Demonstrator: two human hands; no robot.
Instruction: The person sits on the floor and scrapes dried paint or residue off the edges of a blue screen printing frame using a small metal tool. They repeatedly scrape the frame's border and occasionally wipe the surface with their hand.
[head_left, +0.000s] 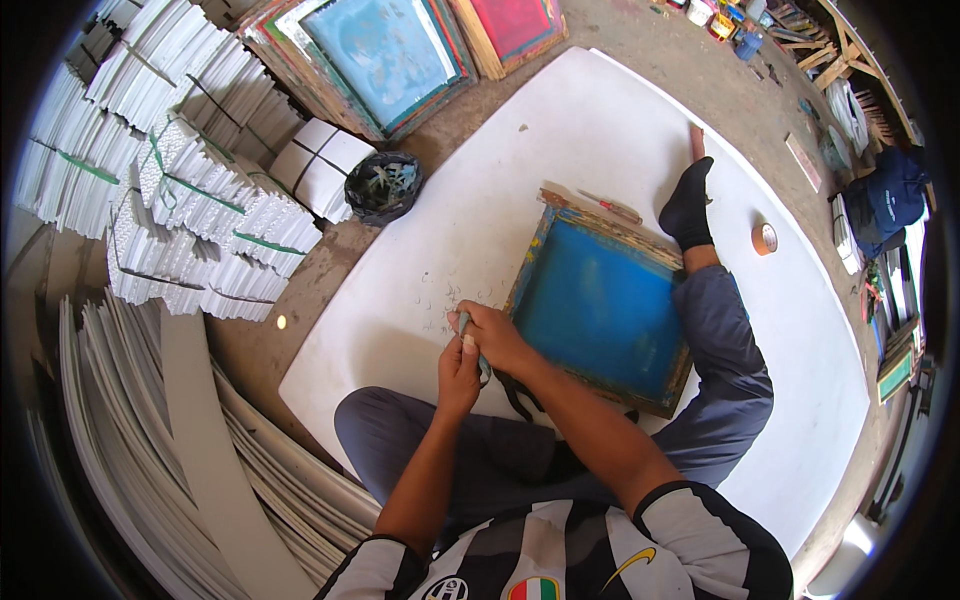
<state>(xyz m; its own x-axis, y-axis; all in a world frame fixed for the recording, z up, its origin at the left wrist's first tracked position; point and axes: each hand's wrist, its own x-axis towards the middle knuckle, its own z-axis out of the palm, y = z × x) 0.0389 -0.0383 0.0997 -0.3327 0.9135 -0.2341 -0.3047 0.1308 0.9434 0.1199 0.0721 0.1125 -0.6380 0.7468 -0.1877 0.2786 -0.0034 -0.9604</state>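
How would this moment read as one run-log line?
left hand: gripping small grey item | right hand: gripping same item | nearby: wood-framed blue panel, dark scraps on white surface | item kind: unclear

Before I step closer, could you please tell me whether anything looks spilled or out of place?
Yes: small, dark scraps lie scattered on the white sheet, just beyond the left hand and right hand. They look odd, standing out against its pale surface.
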